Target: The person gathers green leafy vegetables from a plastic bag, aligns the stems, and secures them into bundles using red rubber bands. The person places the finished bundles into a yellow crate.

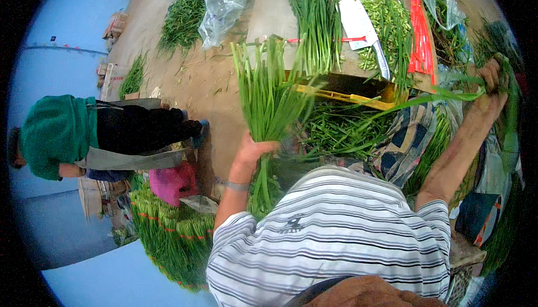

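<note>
The person's left hand (pixel 261 145) is wrapped around a bunch of green stalks (pixel 264 102), just left of the frame's centre. The right hand (pixel 490 76), at the upper right, grips a few long green leaves (pixel 462 96). A cleaver (pixel 356 22) and red strips (pixel 418 35) lie on the table (pixel 270 13) at the top.

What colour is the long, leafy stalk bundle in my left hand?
Bright green; the long, leafy stalk bundle shows best in the head view.
</note>
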`<act>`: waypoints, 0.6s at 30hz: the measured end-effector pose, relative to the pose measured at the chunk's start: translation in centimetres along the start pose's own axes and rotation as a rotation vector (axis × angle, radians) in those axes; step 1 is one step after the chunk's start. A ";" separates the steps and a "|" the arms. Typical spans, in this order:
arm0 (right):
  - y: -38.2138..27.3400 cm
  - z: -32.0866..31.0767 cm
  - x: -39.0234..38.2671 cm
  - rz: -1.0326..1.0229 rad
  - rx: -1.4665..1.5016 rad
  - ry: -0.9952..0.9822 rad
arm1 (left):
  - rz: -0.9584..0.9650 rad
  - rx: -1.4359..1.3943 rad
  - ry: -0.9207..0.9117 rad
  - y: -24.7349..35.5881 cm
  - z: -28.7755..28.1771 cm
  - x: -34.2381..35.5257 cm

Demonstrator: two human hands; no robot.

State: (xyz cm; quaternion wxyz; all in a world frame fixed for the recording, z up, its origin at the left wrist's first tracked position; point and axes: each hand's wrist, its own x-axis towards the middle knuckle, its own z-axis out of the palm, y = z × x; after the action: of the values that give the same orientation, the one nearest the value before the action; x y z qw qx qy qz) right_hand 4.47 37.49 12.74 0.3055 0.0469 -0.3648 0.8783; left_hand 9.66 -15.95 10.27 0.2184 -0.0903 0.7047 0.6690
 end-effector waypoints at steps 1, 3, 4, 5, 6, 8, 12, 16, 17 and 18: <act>-0.4 0.0 -0.2 0.131 0.223 -0.146 | -0.014 -0.014 0.004 0.0 -0.3 0.0; 1.1 1.4 -2.9 0.376 0.023 -0.108 | 0.009 0.017 0.014 -0.2 -0.3 0.4; 3.7 4.2 -6.1 0.464 -0.435 -0.186 | 0.016 0.041 0.023 -0.3 -0.1 0.3; 5.8 7.5 -9.2 0.542 -0.900 -0.311 | -0.006 0.050 -0.033 -0.3 -0.1 0.6; 6.6 10.6 -8.6 0.486 -1.068 -1.137 | -0.027 0.051 -0.081 -0.7 -0.5 0.6; 8.8 11.2 -10.6 0.070 -1.342 -1.076 | -0.040 0.079 -0.142 -0.9 -0.2 0.7; 10.5 14.8 -9.5 0.292 -0.956 -0.703 | 0.022 0.140 -0.241 -1.2 1.4 -0.8; 14.8 11.3 -9.6 0.386 -0.797 -0.662 | -0.001 0.089 -0.292 -1.5 2.0 -0.5; 14.9 11.2 -9.7 0.527 -0.699 -0.552 | -0.055 0.104 -0.301 -1.3 2.3 -0.3; 15.1 11.1 -9.9 0.575 -0.654 -0.406 | -0.107 0.119 -0.309 -0.9 2.7 -0.1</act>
State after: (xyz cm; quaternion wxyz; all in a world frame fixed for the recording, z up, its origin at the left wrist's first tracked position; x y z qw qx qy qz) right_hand 2.29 16.83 8.52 -0.0283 0.0161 -0.6725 0.7394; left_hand 10.60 -13.35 9.51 0.3644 -0.0108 0.6955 0.6192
